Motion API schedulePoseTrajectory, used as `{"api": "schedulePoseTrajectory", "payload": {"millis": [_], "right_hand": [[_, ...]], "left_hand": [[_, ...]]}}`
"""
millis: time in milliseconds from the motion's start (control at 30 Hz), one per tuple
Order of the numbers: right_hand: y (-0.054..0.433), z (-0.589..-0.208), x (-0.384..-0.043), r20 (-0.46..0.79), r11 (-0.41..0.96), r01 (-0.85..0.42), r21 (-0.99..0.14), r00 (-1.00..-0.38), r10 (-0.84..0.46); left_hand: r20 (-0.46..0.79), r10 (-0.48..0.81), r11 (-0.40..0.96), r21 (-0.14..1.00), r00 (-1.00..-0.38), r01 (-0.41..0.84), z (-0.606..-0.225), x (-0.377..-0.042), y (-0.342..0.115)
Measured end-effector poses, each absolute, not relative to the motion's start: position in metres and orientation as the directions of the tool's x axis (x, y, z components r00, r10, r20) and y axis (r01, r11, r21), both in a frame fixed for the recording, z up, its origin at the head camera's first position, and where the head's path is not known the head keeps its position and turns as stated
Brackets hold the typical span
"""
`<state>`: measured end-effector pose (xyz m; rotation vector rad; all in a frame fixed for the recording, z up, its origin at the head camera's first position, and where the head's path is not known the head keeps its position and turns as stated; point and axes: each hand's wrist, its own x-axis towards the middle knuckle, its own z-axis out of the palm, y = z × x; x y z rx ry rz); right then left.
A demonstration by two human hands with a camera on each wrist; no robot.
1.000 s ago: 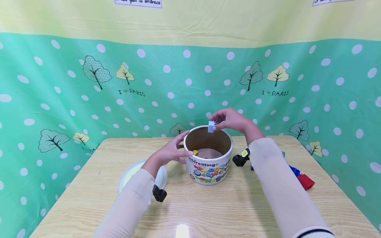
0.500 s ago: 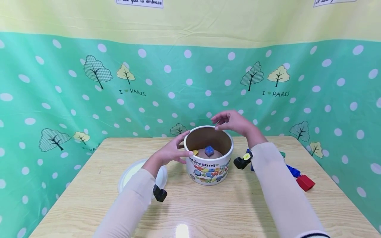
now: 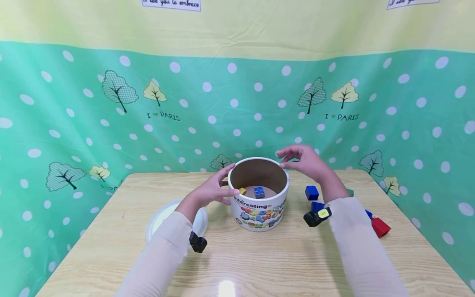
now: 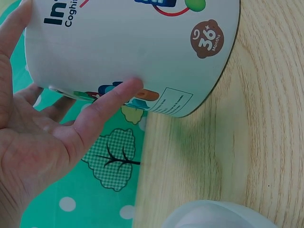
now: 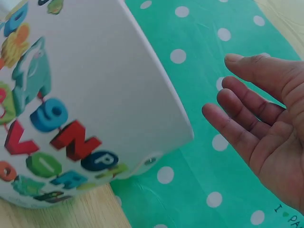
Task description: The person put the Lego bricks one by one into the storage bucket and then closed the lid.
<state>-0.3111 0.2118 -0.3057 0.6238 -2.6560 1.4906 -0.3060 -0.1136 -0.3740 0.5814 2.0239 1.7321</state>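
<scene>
A white round bucket [image 3: 257, 210] with colourful printed letters stands upright on the table. Inside it lie a blue building block [image 3: 259, 192] and a small yellow block [image 3: 242, 191]. My left hand [image 3: 209, 190] rests against the bucket's left side, fingers spread along the rim and wall. In the left wrist view one straight finger [image 4: 111, 102] lies against the printed wall. At the bucket's right rear rim is my right hand [image 3: 302, 161], holding nothing. Its fingers are loosely bent and apart from the bucket [image 5: 109, 71] in the right wrist view.
Right of the bucket lie blue blocks [image 3: 312, 193], a red block [image 3: 380, 227] and a green piece [image 3: 350, 192], partly hidden by the right arm. A white round lid [image 3: 201, 225] lies under the left forearm. A polka-dot cloth [image 3: 237, 115] hangs behind the wooden table [image 3: 267, 264].
My right hand has let go of the blue block, which dropped into the bucket. The hand then moved right, uncovering blue blocks on the table. My left hand has stayed on the bucket.
</scene>
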Motion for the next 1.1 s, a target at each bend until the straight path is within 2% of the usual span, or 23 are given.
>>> {"api": "schedulePoseTrajectory", "payload": {"millis": [400,800,1100], "right_hand": [[0.232,-0.309,-0.286,0.231,0.505,-0.370,-0.780,-0.920,-0.318],[0.250,-0.321,-0.270,0.267,0.479,-0.397,-0.783,-0.910,-0.318],[0.272,-0.336,-0.256,0.261,0.490,-0.361,-0.794,-0.929,-0.263]], "left_hand": [[-0.038,0.560,0.146,0.988,-0.828,0.053,-0.374,-0.306,-0.112],[-0.039,0.557,0.138,0.989,-0.830,0.046,-0.373,-0.305,-0.113],[-0.038,0.557,0.133,0.990,-0.830,0.044,-0.374,-0.305,-0.114]]}}
